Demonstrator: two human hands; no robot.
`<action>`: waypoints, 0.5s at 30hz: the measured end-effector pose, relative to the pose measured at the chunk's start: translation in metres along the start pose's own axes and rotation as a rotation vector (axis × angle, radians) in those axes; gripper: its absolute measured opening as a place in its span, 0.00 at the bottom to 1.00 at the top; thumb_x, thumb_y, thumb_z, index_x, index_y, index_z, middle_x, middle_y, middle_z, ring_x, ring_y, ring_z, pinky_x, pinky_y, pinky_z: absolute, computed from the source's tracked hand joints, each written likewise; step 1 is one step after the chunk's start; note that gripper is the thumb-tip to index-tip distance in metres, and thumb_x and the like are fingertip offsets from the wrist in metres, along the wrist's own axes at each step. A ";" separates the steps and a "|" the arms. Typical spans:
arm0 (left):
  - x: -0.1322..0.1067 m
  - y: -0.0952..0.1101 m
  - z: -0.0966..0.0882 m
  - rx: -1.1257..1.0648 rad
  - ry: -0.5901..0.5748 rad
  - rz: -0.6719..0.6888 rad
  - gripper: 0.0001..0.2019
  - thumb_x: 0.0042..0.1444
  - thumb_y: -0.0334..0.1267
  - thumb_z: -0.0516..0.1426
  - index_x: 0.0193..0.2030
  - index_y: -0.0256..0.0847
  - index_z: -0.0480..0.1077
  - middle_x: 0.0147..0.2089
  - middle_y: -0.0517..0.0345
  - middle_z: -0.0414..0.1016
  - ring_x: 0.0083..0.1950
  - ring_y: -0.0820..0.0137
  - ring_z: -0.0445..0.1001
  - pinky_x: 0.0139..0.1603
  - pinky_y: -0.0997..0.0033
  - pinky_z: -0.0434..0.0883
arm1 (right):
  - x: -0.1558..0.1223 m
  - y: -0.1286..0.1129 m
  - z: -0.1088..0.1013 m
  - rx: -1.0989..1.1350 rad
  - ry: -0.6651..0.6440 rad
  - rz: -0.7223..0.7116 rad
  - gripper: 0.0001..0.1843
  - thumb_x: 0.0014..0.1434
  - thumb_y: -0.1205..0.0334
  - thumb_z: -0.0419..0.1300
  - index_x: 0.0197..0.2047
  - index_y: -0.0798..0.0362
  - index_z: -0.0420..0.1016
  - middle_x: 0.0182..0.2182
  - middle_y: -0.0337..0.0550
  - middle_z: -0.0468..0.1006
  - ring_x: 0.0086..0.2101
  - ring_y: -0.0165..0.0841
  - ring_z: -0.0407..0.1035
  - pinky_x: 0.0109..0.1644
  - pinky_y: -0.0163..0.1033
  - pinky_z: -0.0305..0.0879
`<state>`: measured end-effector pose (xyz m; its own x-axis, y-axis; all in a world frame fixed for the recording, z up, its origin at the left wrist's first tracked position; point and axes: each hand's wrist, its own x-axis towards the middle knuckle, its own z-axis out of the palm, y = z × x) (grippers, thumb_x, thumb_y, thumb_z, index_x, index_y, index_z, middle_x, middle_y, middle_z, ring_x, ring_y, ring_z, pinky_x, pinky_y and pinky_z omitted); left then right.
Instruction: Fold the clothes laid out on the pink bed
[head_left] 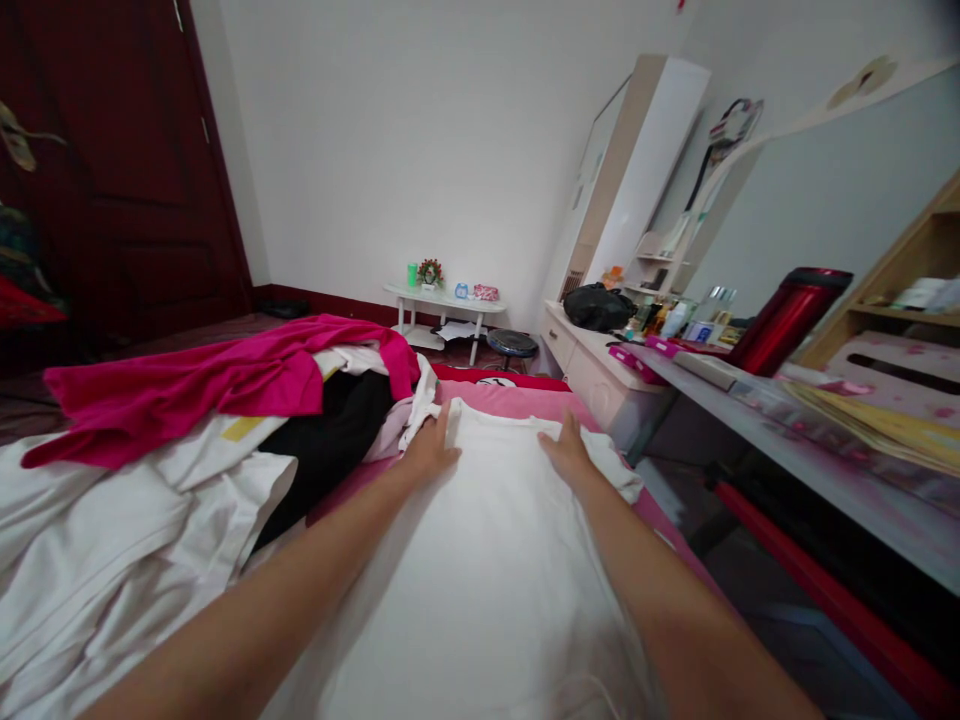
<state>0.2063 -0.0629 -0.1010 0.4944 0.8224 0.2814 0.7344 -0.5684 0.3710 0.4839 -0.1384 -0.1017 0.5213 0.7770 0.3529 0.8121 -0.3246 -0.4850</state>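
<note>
A white T-shirt (487,560) lies spread out in front of me, its neckline at the far end and its lower part running towards me. My left hand (431,450) rests at its left shoulder, thumb pointing inward and apart from the stretched fingers. At the opposite shoulder, my right hand (570,455) touches the cloth in much the same way, thumb spread from the fingers. Some fingertips on both hands are hidden. Beneath the shirt is a pink bed cover (525,400).
On the left lies a heap of clothes: a magenta garment (247,380), a black one (330,440) and white ones (97,530). A desk (787,450) with a red thermos (787,320) stands close on the right. Farther off are a round stool (513,344) and a small white table (442,298).
</note>
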 end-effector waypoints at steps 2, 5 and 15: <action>-0.010 0.000 0.012 0.036 0.004 0.072 0.31 0.58 0.42 0.55 0.67 0.36 0.53 0.63 0.39 0.62 0.65 0.53 0.58 0.63 0.58 0.56 | -0.018 0.005 0.011 -0.105 -0.122 -0.021 0.33 0.58 0.52 0.55 0.65 0.54 0.58 0.66 0.51 0.54 0.65 0.43 0.45 0.66 0.50 0.45; -0.017 -0.003 0.020 0.094 -0.006 0.127 0.22 0.63 0.43 0.48 0.63 0.41 0.62 0.64 0.44 0.61 0.67 0.53 0.55 0.66 0.53 0.49 | -0.031 0.009 0.018 -0.232 -0.243 -0.027 0.30 0.64 0.48 0.47 0.66 0.49 0.57 0.68 0.47 0.49 0.67 0.44 0.37 0.67 0.55 0.35; -0.035 -0.009 0.027 0.253 0.032 0.245 0.24 0.63 0.45 0.46 0.63 0.39 0.61 0.67 0.42 0.57 0.69 0.54 0.53 0.66 0.49 0.50 | -0.054 -0.010 -0.002 -0.333 -0.330 0.027 0.33 0.66 0.44 0.39 0.69 0.49 0.48 0.70 0.46 0.42 0.67 0.45 0.32 0.66 0.55 0.29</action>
<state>0.1953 -0.0857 -0.1381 0.6581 0.6591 0.3640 0.6898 -0.7216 0.0596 0.4479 -0.1783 -0.1139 0.4757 0.8785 0.0446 0.8676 -0.4604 -0.1879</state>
